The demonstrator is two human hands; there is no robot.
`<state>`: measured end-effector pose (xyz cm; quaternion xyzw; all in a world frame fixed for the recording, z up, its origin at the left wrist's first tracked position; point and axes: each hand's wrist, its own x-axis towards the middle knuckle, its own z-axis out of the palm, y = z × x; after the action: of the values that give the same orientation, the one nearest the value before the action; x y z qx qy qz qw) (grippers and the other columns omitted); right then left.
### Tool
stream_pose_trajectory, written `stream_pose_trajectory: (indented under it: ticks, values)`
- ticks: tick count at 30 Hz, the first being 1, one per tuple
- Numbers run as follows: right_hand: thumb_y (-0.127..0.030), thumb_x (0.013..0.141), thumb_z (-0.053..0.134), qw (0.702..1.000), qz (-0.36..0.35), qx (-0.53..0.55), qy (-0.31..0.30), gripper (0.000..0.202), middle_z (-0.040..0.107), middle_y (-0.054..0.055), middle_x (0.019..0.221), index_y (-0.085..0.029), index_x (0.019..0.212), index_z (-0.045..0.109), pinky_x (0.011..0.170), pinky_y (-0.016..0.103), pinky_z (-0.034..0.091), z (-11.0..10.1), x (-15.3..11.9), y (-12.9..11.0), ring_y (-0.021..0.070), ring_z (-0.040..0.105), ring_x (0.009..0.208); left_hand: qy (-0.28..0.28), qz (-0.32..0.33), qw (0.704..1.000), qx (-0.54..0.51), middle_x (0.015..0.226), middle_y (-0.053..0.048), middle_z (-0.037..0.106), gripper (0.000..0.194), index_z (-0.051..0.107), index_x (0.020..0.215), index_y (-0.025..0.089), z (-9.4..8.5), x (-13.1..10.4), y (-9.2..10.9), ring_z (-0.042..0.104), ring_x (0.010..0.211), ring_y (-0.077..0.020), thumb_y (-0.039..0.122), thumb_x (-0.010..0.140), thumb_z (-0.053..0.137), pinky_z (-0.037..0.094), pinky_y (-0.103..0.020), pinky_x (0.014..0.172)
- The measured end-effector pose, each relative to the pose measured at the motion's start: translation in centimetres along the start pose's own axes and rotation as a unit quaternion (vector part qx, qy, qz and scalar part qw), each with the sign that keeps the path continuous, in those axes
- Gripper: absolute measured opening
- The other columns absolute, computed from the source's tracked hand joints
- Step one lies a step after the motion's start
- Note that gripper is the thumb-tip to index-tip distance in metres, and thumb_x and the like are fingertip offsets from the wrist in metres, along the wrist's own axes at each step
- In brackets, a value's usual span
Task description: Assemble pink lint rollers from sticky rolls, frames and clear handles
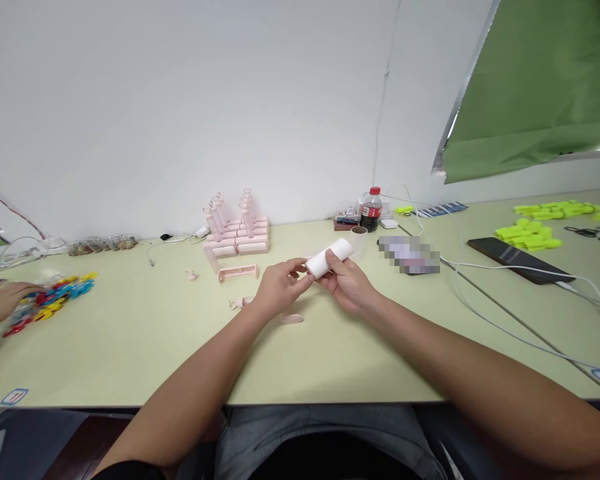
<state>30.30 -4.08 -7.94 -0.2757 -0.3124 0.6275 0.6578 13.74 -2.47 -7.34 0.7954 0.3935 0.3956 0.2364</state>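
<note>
A white roll (330,257) is held tilted above the table, its right end higher than its left. My right hand (349,283) is closed round its lower side, with the thumb lying across the top. At the roll's left end, my left hand (279,287) pinches the edge between thumb and fingers. A flat, rounded pale pink piece (293,319) lies just below my hands. Partly behind my left wrist is a small pink part (240,303) with a ring-like end. A pink open frame (237,272) and a smaller pink part (191,274) lie farther left.
Several pink boxed pieces with upright handles (237,233) stand by the wall. Behind the roll are a cardboard-edged tube (359,231) and a cola bottle (371,212). A black phone (517,260) and white cables lie right. Another person's hand (7,300) touches colourful pieces (63,293) at left.
</note>
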Motion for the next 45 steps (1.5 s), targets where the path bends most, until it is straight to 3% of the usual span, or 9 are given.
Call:
stream_pose_trajectory:
  ticks: [13, 20, 29, 33, 36, 38, 40, 43, 45]
  values:
    - [-0.028, 0.088, 0.068, 0.999, 0.026, 0.017, 0.019, 0.014, 0.069, 0.004, 0.089, -0.019, 0.092, 0.059, 0.084, 0.039, 0.062, 0.3, -0.2, -0.1, 0.0209, 0.07, 0.092, 0.011, 0.022, 0.999, 0.04, 0.098, -0.001, 0.073, 0.03, 0.07, 0.11, 0.024, 0.0, -0.1, 0.0, 0.064, 0.079, -0.0152, 0.035, 0.083, 0.064, 0.051, -0.028, 0.073]
    - [-0.03, 0.088, 0.068, 0.999, 0.034, 0.026, 0.019, 0.014, 0.07, 0.005, 0.09, -0.018, 0.092, 0.061, 0.083, 0.039, 0.062, 1.0, -0.7, 0.1, 0.0212, 0.07, 0.092, 0.059, 0.061, 0.993, 0.081, 0.093, -0.003, 0.071, 0.026, 0.068, 0.104, 0.02, 0.3, -0.1, 0.5, 0.062, 0.074, -0.0145, 0.021, 0.079, 0.062, 0.051, -0.029, 0.071]
    - [-0.036, 0.087, 0.069, 1.0, 0.017, 0.026, 0.001, 0.021, 0.07, 0.006, 0.089, -0.019, 0.091, 0.058, 0.084, 0.042, 0.061, 1.1, -0.8, -0.5, 0.0224, 0.071, 0.09, 0.115, 0.089, 0.988, 0.044, 0.098, -0.005, 0.072, 0.03, 0.066, 0.108, 0.02, 0.8, -0.5, 0.2, 0.064, 0.079, -0.0151, 0.029, 0.08, 0.062, 0.054, -0.029, 0.074]
    - [-0.041, 0.089, 0.064, 0.999, 0.029, 0.019, 0.014, 0.023, 0.071, 0.007, 0.091, -0.02, 0.091, 0.057, 0.081, 0.039, 0.062, 0.8, -0.5, -0.9, 0.0204, 0.071, 0.086, 0.136, 0.031, 0.99, -0.025, 0.095, -0.004, 0.072, 0.031, 0.065, 0.106, 0.019, -0.5, -0.2, 0.5, 0.064, 0.075, -0.0138, 0.035, 0.079, 0.064, 0.053, -0.027, 0.07]
    - [-0.041, 0.089, 0.064, 0.999, 0.026, 0.007, 0.037, 0.023, 0.072, 0.007, 0.092, -0.02, 0.092, 0.056, 0.077, 0.035, 0.063, 0.6, -0.2, -1.0, 0.0199, 0.071, 0.085, 0.145, -0.014, 0.989, 0.022, 0.096, -0.004, 0.072, 0.033, 0.065, 0.106, 0.02, -2.8, 1.2, 0.2, 0.064, 0.077, -0.0146, 0.036, 0.078, 0.063, 0.052, -0.027, 0.071]
    - [-0.041, 0.088, 0.067, 0.999, 0.02, -0.008, 0.047, 0.024, 0.072, 0.008, 0.092, -0.02, 0.092, 0.055, 0.074, 0.036, 0.063, 0.5, -0.1, -1.0, 0.0208, 0.071, 0.084, 0.112, -0.059, 0.987, 0.103, 0.098, -0.004, 0.072, 0.031, 0.066, 0.105, 0.02, -4.5, 2.6, -0.3, 0.065, 0.079, -0.0165, 0.035, 0.078, 0.061, 0.051, -0.028, 0.073]
    - [-0.04, 0.087, 0.068, 0.998, 0.016, -0.024, 0.052, 0.024, 0.071, 0.008, 0.091, -0.02, 0.092, 0.055, 0.071, 0.036, 0.063, 0.4, 0.0, -0.8, 0.0209, 0.071, 0.082, 0.035, -0.092, 0.971, 0.218, 0.103, -0.005, 0.073, 0.03, 0.067, 0.104, 0.02, -5.7, 4.2, -1.0, 0.066, 0.086, -0.0205, 0.034, 0.079, 0.057, 0.05, -0.031, 0.077]
    - [-0.039, 0.087, 0.068, 0.998, 0.015, -0.045, 0.047, 0.024, 0.072, 0.007, 0.091, -0.02, 0.093, 0.055, 0.067, 0.034, 0.063, 0.3, 0.0, -0.6, 0.02, 0.07, 0.079, -0.103, -0.084, 0.916, 0.377, 0.109, -0.006, 0.072, 0.038, 0.065, 0.115, 0.021, -6.4, 6.3, -2.2, 0.064, 0.101, -0.0263, 0.029, 0.081, 0.051, 0.043, -0.037, 0.092]
    - [-0.039, 0.086, 0.069, 0.997, 0.012, -0.058, 0.041, 0.025, 0.072, 0.007, 0.091, -0.02, 0.094, 0.055, 0.065, 0.034, 0.062, 0.2, 0.1, -0.5, 0.0199, 0.07, 0.078, -0.173, -0.075, 0.891, 0.413, 0.107, -0.006, 0.073, 0.042, 0.064, 0.12, 0.022, -6.2, 7.3, -3.1, 0.063, 0.105, -0.0279, 0.026, 0.079, 0.051, 0.038, -0.041, 0.099]
